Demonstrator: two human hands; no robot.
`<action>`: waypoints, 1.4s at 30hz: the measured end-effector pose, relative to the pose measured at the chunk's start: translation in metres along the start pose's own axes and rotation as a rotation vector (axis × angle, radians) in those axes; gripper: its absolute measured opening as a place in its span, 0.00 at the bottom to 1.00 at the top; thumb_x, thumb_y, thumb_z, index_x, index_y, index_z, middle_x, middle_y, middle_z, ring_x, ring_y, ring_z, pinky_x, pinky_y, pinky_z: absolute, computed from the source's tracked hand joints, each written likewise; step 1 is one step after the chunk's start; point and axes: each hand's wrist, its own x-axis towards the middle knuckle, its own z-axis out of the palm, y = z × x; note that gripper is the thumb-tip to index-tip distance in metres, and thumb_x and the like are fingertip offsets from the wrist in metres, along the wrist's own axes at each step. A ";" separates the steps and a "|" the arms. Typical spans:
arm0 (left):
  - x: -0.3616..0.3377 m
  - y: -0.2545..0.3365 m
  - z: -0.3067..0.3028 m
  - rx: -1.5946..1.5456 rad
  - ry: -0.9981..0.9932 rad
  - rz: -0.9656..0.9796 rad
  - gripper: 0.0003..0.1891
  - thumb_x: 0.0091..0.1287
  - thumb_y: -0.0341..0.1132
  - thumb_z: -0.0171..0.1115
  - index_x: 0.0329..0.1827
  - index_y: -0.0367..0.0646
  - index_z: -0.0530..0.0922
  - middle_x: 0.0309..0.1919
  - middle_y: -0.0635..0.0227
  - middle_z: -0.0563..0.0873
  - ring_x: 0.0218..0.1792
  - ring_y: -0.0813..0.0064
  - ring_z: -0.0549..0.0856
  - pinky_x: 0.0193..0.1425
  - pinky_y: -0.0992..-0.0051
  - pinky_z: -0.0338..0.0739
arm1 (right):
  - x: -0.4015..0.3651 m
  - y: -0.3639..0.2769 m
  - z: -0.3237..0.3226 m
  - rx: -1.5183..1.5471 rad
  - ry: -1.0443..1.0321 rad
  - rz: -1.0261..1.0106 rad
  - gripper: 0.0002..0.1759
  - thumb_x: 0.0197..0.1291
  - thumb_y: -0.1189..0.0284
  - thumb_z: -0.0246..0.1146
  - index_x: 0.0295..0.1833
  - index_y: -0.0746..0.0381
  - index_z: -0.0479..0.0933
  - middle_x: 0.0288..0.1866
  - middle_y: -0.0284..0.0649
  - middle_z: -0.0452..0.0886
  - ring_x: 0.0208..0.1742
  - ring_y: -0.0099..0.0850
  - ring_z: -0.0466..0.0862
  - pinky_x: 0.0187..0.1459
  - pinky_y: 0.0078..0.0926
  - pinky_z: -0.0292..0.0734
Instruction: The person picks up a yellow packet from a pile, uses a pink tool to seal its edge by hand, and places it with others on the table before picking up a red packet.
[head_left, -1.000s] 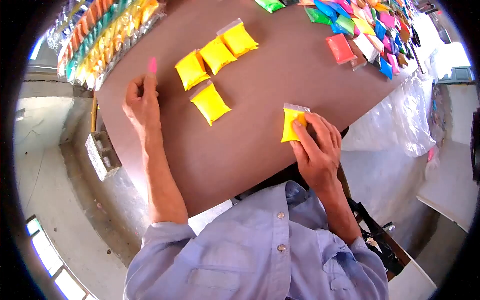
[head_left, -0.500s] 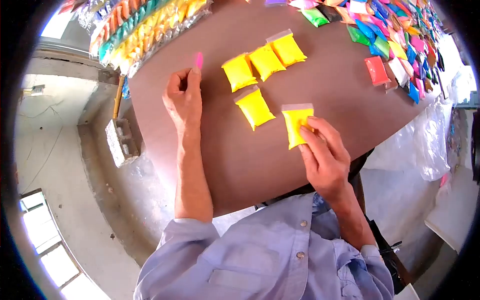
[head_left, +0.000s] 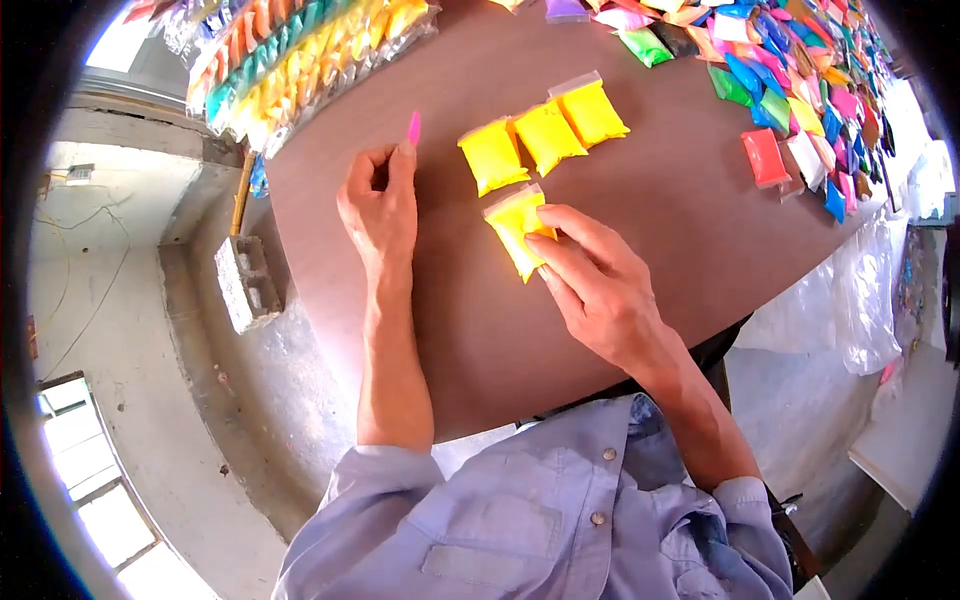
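Note:
My left hand (head_left: 382, 212) is raised over the left of the brown table (head_left: 460, 350), thumb and fingers pinched on a small pink piece (head_left: 414, 128) that sticks up from the fingertips. My right hand (head_left: 600, 285) grips the right side of a yellow packet (head_left: 515, 228) between thumb and fingers. Just above that packet, three more yellow packets lie in a slanting row: the left one (head_left: 493, 157), the middle one (head_left: 549, 138) and the right one (head_left: 592, 112). Whether another packet lies under the gripped one cannot be seen.
Many small packets in mixed colours (head_left: 770, 75) are heaped at the table's upper right, with a red packet (head_left: 764, 158) at the near edge. Clear bags of orange, teal and yellow packets (head_left: 320, 60) lie at the upper left. A concrete block (head_left: 245, 285) stands on the floor.
My right hand has moved left with its yellow packet, to where the single lower packet lay; only one packet shows there now. My left hand still pinches the pink piece.

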 end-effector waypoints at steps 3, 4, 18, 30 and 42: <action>-0.001 0.002 0.001 -0.027 -0.001 -0.049 0.14 0.70 0.40 0.71 0.41 0.36 0.87 0.26 0.72 0.84 0.29 0.82 0.77 0.36 0.76 0.73 | 0.000 0.004 0.004 -0.011 0.002 -0.012 0.20 0.56 0.84 0.71 0.56 0.65 0.82 0.62 0.46 0.80 0.55 0.47 0.85 0.56 0.39 0.82; -0.001 0.002 0.001 -0.026 -0.001 -0.050 0.14 0.70 0.40 0.71 0.41 0.36 0.87 0.26 0.72 0.84 0.29 0.82 0.77 0.36 0.76 0.73 | 0.000 0.005 0.006 -0.008 0.013 -0.011 0.21 0.56 0.84 0.71 0.56 0.65 0.83 0.62 0.46 0.80 0.55 0.46 0.85 0.57 0.39 0.82; -0.003 0.007 0.002 -0.012 0.019 -0.043 0.13 0.70 0.39 0.71 0.42 0.36 0.88 0.26 0.72 0.84 0.28 0.84 0.77 0.34 0.76 0.72 | -0.001 0.008 0.008 -0.003 -0.027 -0.005 0.20 0.57 0.83 0.71 0.57 0.66 0.83 0.64 0.44 0.80 0.55 0.44 0.85 0.56 0.38 0.83; -0.001 -0.005 0.001 -0.033 -0.017 -0.013 0.14 0.71 0.41 0.71 0.45 0.37 0.88 0.30 0.71 0.86 0.30 0.84 0.79 0.34 0.77 0.73 | -0.001 0.003 0.004 -0.081 0.012 -0.018 0.21 0.58 0.77 0.73 0.59 0.61 0.83 0.65 0.45 0.79 0.61 0.43 0.83 0.60 0.40 0.81; -0.008 0.010 0.002 0.000 -0.014 0.040 0.12 0.74 0.39 0.66 0.44 0.38 0.86 0.30 0.72 0.84 0.30 0.82 0.76 0.34 0.76 0.72 | -0.005 0.000 -0.001 -0.150 0.014 -0.069 0.19 0.61 0.72 0.71 0.58 0.58 0.82 0.64 0.40 0.79 0.64 0.39 0.81 0.62 0.39 0.77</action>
